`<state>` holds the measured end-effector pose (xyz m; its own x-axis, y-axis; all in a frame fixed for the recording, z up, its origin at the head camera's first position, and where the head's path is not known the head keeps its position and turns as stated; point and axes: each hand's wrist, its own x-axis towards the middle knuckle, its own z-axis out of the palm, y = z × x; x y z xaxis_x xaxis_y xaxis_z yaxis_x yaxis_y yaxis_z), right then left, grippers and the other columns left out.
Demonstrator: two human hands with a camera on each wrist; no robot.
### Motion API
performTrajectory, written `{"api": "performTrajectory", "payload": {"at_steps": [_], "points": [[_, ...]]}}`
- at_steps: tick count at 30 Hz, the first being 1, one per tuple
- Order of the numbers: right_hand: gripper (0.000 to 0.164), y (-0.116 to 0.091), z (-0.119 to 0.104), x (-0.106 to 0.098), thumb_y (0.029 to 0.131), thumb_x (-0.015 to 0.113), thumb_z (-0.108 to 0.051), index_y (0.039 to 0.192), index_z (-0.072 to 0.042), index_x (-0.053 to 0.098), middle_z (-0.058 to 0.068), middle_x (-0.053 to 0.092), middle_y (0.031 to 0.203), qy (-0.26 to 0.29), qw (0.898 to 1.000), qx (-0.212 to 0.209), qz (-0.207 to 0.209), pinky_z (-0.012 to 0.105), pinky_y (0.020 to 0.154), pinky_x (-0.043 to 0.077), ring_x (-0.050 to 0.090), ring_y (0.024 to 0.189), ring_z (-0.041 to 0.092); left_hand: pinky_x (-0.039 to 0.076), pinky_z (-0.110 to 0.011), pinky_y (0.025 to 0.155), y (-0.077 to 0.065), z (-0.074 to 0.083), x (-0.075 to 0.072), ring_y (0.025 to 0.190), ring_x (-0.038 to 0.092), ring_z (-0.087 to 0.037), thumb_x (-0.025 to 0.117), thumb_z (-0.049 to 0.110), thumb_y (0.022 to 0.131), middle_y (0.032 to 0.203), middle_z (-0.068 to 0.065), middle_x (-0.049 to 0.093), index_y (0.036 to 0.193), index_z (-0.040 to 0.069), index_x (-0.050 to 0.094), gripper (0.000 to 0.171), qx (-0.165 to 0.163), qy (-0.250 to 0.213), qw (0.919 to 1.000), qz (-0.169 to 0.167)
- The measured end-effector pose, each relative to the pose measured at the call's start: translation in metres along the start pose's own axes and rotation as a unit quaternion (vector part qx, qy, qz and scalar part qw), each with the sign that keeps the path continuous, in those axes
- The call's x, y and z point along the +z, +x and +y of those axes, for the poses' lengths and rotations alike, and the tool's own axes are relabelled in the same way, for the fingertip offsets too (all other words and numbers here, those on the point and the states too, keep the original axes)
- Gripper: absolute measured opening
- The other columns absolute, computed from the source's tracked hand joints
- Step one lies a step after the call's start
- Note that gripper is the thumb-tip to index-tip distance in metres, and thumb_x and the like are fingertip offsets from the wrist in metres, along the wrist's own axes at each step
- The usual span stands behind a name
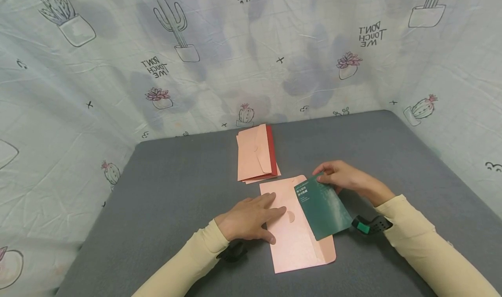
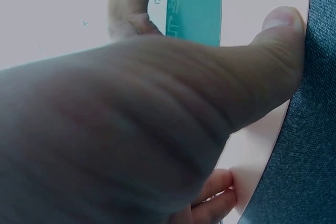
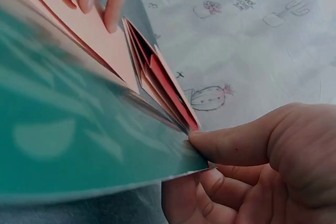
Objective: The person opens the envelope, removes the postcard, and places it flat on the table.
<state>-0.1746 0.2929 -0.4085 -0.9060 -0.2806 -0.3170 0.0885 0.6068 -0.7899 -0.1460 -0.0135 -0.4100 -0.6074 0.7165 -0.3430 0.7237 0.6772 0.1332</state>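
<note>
A pink envelope [image 1: 288,249] lies on the grey table, its flap side toward the right and a half-round notch near its middle. My left hand [image 1: 249,218] rests on the envelope's left part, fingers spread; in the left wrist view its thumb [image 2: 281,30] lies along the envelope's edge. My right hand [image 1: 343,177] pinches a dark green card [image 1: 323,212] with white print by its far corner, between thumb and fingers. The card [image 3: 100,135] is tilted and overlaps the envelope's flap side in the head view.
Behind the envelope sits a pile of pink envelopes [image 1: 251,153], with a red strip [image 1: 271,146] showing along the right side. The grey table [image 1: 176,179] is bordered by a white cloth [image 1: 219,83] printed with cacti. A black band with a green patch [image 1: 364,227] circles the right wrist.
</note>
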Motion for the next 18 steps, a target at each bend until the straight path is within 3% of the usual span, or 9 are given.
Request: {"api": "performTrajectory", "payload": {"at_steps": [12, 18], "points": [[0.041, -0.004, 0.003, -0.014, 0.104, 0.056, -0.024, 0.137, 0.0, 0.055, 0.016, 0.066, 0.119, 0.004, 1.0, 0.002, 0.013, 0.036, 0.07, 0.055, 0.059, 0.085, 0.017, 0.033, -0.052, 0.121, 0.0, 0.0, -0.001, 0.155, 0.029, -0.021, 0.08, 0.051, 0.082, 0.167, -0.005, 0.031, 0.153, 0.037, 0.043, 0.081, -0.002, -0.008, 1.0, -0.004], [0.041, -0.007, 0.004, -0.022, 0.104, 0.056, -0.024, 0.138, -0.001, 0.054, 0.014, 0.064, 0.117, 0.016, 0.999, -0.003, 0.032, 0.037, 0.07, 0.054, 0.056, 0.084, 0.017, 0.034, -0.051, 0.121, 0.0, 0.0, -0.001, 0.155, 0.029, -0.021, 0.079, 0.05, 0.083, 0.167, -0.006, 0.031, 0.154, 0.036, 0.043, 0.08, 0.005, -0.003, 1.0, 0.0]]}}
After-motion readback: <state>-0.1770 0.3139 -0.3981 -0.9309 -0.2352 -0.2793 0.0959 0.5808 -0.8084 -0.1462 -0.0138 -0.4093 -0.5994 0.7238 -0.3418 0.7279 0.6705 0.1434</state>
